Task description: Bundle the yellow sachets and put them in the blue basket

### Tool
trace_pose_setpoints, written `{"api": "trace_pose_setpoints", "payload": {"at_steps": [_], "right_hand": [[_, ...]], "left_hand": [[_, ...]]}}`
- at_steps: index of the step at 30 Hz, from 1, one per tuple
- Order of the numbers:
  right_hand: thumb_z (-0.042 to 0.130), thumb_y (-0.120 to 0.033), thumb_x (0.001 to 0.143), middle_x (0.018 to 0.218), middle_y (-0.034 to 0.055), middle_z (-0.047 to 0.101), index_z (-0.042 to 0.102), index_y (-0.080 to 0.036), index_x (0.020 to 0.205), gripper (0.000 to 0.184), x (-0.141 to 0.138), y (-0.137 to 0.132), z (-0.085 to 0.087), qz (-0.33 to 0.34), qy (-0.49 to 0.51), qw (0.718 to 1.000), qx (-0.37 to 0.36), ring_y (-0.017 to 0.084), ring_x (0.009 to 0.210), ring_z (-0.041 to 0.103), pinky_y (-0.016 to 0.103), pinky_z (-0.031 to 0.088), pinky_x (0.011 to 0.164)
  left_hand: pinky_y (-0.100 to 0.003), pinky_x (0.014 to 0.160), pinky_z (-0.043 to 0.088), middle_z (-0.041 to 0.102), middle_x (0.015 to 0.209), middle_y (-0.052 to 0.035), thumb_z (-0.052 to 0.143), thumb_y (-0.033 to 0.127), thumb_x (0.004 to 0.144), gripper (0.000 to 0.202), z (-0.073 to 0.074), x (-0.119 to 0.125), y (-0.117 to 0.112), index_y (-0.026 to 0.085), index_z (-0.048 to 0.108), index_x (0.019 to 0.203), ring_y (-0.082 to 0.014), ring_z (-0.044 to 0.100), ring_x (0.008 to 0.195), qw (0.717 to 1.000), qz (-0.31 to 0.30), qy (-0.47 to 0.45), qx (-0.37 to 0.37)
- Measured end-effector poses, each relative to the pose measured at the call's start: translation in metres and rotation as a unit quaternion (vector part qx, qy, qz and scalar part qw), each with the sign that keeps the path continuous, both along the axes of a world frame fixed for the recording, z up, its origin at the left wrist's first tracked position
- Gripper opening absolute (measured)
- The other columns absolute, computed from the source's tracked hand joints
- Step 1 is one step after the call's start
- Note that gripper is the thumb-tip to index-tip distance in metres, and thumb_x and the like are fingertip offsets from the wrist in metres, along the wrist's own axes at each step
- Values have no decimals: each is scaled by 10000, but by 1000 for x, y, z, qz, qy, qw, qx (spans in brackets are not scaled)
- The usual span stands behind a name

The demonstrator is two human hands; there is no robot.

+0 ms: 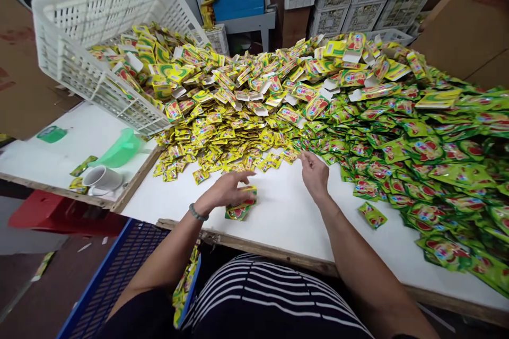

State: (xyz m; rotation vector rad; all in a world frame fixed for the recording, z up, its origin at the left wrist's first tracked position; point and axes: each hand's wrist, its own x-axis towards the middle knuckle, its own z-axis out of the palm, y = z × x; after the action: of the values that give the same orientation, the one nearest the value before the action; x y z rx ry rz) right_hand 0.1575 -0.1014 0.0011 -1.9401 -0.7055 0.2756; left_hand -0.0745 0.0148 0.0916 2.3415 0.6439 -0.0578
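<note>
My left hand is closed on a small stack of green and yellow packets, resting it on the white table. My right hand reaches to the edge of the heap of small yellow sachets, with its fingers curled over one near the pile's front. I cannot tell if it grips anything. A large heap of green packets fills the table's right side. Folded yellow cartons lie on top at the back.
A white plastic crate lies tipped on the left, spilling cartons. A green scoop and a white cup sit on a lower table at left. A blue crate stands by my left leg. One loose green packet lies near my right forearm.
</note>
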Motion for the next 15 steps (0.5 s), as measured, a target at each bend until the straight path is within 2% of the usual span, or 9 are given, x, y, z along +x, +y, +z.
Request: {"api": "trace_pose_setpoints", "payload": {"at_steps": [2, 4, 6, 9, 12, 15], "right_hand": [[364, -360, 929, 1158, 142, 677, 634, -150, 1172, 420, 13, 13, -2, 11, -71, 994, -78, 259, 1040, 592, 408, 418, 941], [398, -331, 929, 1251, 163, 622, 584, -139, 1241, 410, 20, 26, -4, 41, -134, 980, -141, 295, 1167, 512, 441, 372, 982], [482, -304, 902, 1274, 184, 596, 517, -130, 1308, 444, 21, 35, -8, 75, -173, 962, -200, 328, 1223, 456, 467, 347, 987], [530, -262, 872, 1230, 190, 605, 492, -130, 1312, 461, 13, 34, -17, 95, -194, 942, -257, 333, 1190, 469, 448, 359, 946], [513, -272, 876, 1164, 184, 621, 561, -125, 1189, 348, 6, 23, -23, 117, -175, 933, -291, 289, 1069, 547, 368, 397, 852], [519, -361, 879, 1024, 148, 656, 617, -147, 1020, 274, 14, 18, -18, 137, -143, 936, -291, 252, 946, 596, 320, 413, 777]], "left_hand": [[-319, 903, 410, 629, 1193, -104, 756, 428, 671, 723, -5, -17, -1, 196, 528, 1317, -263, 554, 1079, 992, -55, 84, 74], [-331, 943, 395, 593, 1240, -125, 762, 437, 663, 781, -15, -27, -2, 184, 486, 1348, -283, 522, 1137, 982, -77, 133, 114], [-326, 919, 402, 598, 1192, -128, 740, 491, 677, 754, -21, -32, -4, 176, 499, 1319, -280, 535, 1101, 976, -80, 150, 135], [-315, 846, 416, 612, 1077, -117, 717, 597, 651, 728, -23, -39, -5, 185, 555, 1229, -275, 572, 994, 971, -89, 172, 141], [-303, 778, 424, 617, 1007, -108, 698, 665, 614, 743, -19, -52, -2, 186, 578, 1169, -266, 597, 906, 963, -72, 221, 137], [-314, 764, 435, 627, 1008, -125, 647, 703, 633, 752, -16, -70, 4, 163, 577, 1152, -279, 609, 905, 950, -5, 275, 145]]}}
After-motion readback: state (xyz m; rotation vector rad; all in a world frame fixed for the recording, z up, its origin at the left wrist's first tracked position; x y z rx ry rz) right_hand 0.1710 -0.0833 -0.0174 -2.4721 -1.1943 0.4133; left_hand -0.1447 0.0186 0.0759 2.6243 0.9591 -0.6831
